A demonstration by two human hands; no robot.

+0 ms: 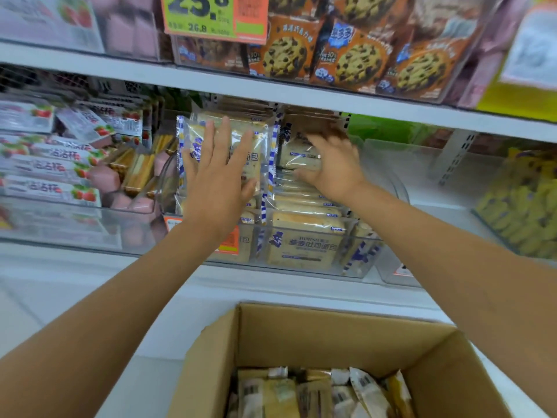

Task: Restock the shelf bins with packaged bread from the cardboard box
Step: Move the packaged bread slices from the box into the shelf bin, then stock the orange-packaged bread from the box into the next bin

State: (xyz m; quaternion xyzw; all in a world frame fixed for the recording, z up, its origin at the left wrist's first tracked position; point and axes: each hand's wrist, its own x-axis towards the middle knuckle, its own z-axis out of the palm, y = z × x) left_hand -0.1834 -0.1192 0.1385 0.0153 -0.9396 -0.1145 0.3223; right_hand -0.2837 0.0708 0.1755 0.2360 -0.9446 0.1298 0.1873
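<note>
Head-worn wide-angle view, facing forward and down, close to shelf bins [301, 263], above cardboard box [301, 333]

The right hand [334, 170] is blurring, leaving its grip unreadable. The bottom edge is cutting off the cardboard box [331, 336].

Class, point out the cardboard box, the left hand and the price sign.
cardboard box [331, 333], head view, bare inner back wall
left hand [217, 179], head view, back of the hand
price sign [211, 18], head view, green printed panel
</note>
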